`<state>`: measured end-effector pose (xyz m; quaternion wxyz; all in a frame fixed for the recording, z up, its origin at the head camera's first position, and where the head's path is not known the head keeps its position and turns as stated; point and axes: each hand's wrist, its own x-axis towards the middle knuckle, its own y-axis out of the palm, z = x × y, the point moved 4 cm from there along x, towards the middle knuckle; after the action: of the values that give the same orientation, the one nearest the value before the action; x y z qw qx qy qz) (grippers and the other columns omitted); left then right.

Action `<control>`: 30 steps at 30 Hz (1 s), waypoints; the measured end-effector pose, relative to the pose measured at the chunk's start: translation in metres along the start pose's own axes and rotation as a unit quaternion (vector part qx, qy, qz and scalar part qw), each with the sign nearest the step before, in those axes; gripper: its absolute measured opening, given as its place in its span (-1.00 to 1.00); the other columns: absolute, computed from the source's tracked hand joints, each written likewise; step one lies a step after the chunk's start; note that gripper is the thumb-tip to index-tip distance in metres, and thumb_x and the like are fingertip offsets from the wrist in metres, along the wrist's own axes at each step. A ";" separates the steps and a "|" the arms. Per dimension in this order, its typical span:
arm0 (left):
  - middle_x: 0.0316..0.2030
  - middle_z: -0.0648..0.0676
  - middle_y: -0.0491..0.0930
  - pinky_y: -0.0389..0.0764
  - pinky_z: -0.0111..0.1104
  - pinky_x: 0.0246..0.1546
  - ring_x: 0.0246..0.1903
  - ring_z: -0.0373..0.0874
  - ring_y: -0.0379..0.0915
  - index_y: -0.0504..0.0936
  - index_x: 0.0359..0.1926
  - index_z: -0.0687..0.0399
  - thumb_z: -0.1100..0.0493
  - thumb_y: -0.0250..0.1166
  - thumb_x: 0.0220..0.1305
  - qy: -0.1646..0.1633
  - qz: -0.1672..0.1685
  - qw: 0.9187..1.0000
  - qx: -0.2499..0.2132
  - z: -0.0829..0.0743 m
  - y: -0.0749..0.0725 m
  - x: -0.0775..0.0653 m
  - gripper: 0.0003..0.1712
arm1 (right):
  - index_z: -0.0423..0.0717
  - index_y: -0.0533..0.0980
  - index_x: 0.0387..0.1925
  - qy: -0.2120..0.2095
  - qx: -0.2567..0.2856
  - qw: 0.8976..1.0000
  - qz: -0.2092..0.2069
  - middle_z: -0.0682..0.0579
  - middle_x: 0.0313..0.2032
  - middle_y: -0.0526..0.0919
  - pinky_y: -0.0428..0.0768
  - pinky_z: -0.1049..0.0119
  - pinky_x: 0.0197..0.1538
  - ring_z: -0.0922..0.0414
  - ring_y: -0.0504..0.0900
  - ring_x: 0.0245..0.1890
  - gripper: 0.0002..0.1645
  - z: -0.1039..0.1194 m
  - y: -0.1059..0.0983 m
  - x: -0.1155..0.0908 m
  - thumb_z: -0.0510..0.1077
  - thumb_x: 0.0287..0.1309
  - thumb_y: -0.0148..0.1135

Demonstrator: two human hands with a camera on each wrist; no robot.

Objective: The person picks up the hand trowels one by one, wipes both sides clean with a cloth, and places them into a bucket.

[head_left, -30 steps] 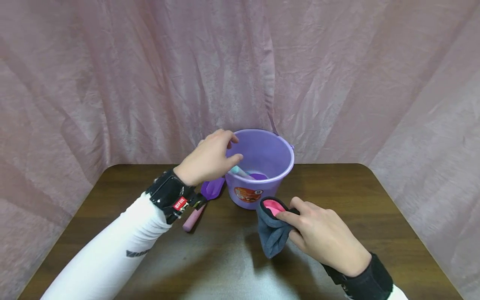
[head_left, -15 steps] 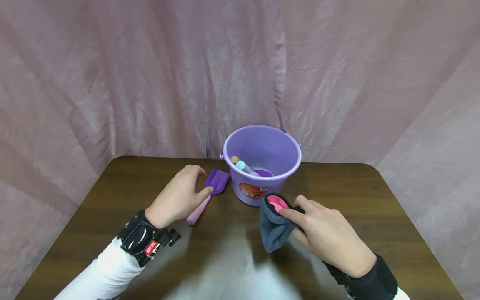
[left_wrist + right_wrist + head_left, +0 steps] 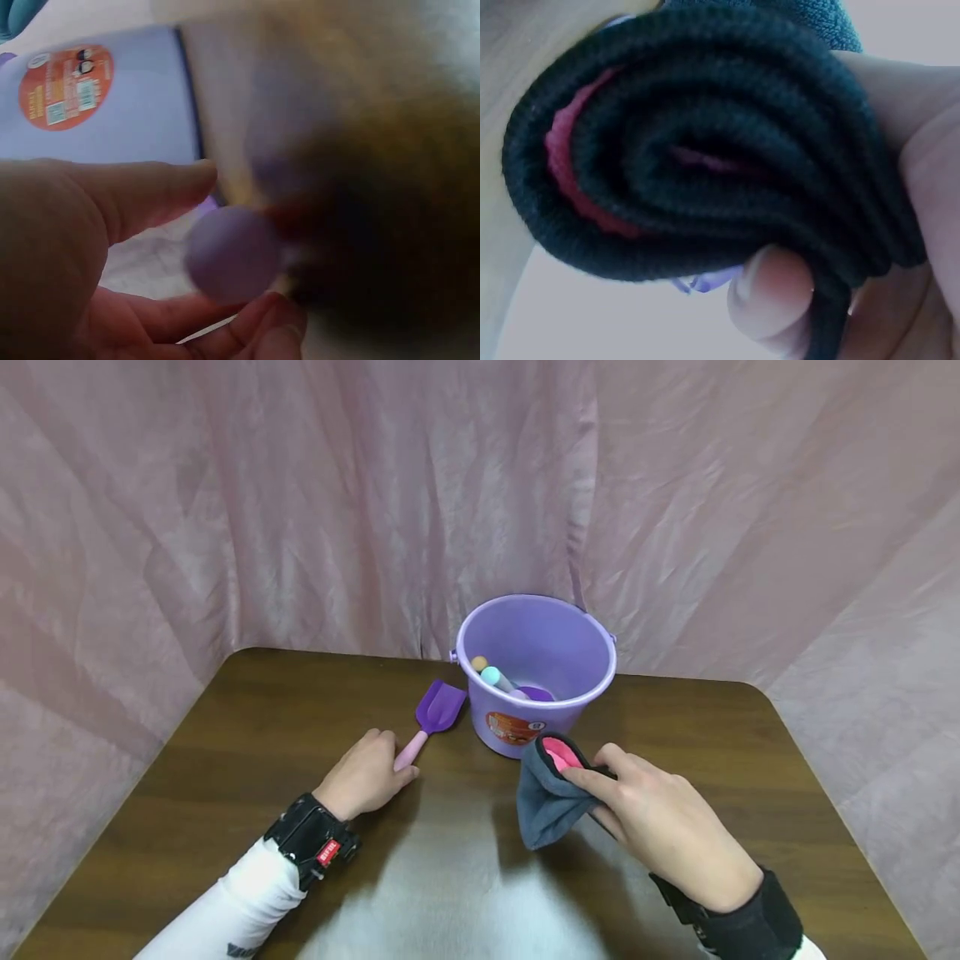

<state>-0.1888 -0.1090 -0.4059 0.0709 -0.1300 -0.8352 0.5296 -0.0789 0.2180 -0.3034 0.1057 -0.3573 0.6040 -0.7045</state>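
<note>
My left hand (image 3: 369,772) is at the pale pink handle (image 3: 410,752) of a small purple toy shovel (image 3: 440,706) lying on the table. In the left wrist view the handle's round end (image 3: 232,255) sits between thumb and fingers, with a gap showing beside the thumb. My right hand (image 3: 663,822) pinches a folded blue-grey cloth piece (image 3: 551,806) with black edging and pink lining, and it hangs in front of the bucket. The right wrist view shows its black edge (image 3: 705,142) in several layers. A lilac toy bucket (image 3: 540,647) stands behind both hands.
Inside the bucket lie a turquoise-ended stick (image 3: 492,677), a tan round-ended thing (image 3: 478,663) and something purple (image 3: 537,693). The brown table (image 3: 322,693) ends at a pink curtain (image 3: 337,510).
My left hand came back from over the bucket's left rim, down and left to the shovel's handle. The right hand keeps its hold on the cloth piece. The head view shifted slightly.
</note>
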 end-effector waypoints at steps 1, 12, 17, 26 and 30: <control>-0.32 0.14 0.50 0.58 -0.03 -0.23 -0.34 0.04 0.45 0.62 -0.18 0.30 0.02 0.54 0.27 -0.002 0.000 1.000 -0.003 0.000 0.002 0.000 -0.58 | 0.12 0.72 0.14 0.000 0.001 1.000 0.000 0.13 -0.17 0.53 0.49 0.31 -0.54 0.23 0.52 -0.42 -0.41 0.000 -0.001 0.000 -0.25 0.04 0.62; -0.30 0.16 0.54 0.63 0.00 -0.22 -0.31 0.05 0.51 0.64 -0.07 0.37 0.20 0.44 0.36 -0.015 0.001 0.999 -0.033 -0.003 0.008 -0.002 -0.71 | 0.13 0.71 0.16 0.005 0.006 1.000 0.003 0.13 -0.18 0.52 0.50 0.28 -0.53 0.24 0.49 -0.44 -0.44 0.001 -0.008 -0.006 -0.22 0.10 0.59; -0.25 0.25 0.43 0.66 0.01 -0.20 -0.37 0.07 0.49 0.56 -0.10 0.43 0.31 0.25 0.44 -0.007 -0.013 0.999 -0.049 -0.001 0.008 -0.007 -0.82 | 0.11 0.71 0.16 0.000 0.006 1.000 0.002 0.13 -0.19 0.51 0.50 0.28 -0.53 0.24 0.47 -0.45 -0.44 0.002 -0.008 -0.007 -0.22 0.10 0.59; -0.24 0.24 0.40 0.64 -0.04 -0.24 -0.39 0.03 0.46 0.53 -0.07 0.45 0.35 0.23 0.46 0.024 -0.043 0.998 -0.046 0.000 -0.007 -0.021 -0.84 | 0.12 0.71 0.17 -0.006 0.009 1.000 -0.004 0.12 -0.18 0.52 0.50 0.28 -0.53 0.23 0.50 -0.44 -0.44 0.003 -0.007 -0.007 -0.23 0.10 0.57; -0.25 0.21 0.40 0.62 -0.07 -0.27 -0.41 -0.01 0.45 0.55 -0.07 0.43 0.35 0.26 0.46 0.038 -0.057 0.997 -0.038 -0.003 -0.022 -0.032 -0.84 | 0.12 0.71 0.17 -0.007 0.010 1.000 -0.007 0.12 -0.16 0.54 0.52 0.27 -0.53 0.23 0.52 -0.42 -0.44 0.004 -0.008 -0.007 -0.22 0.10 0.58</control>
<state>-0.1608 -0.1247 -0.3841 0.1270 -0.1051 -0.8576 0.4871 -0.0695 0.2206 -0.2988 0.1085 -0.3657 0.5940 -0.7083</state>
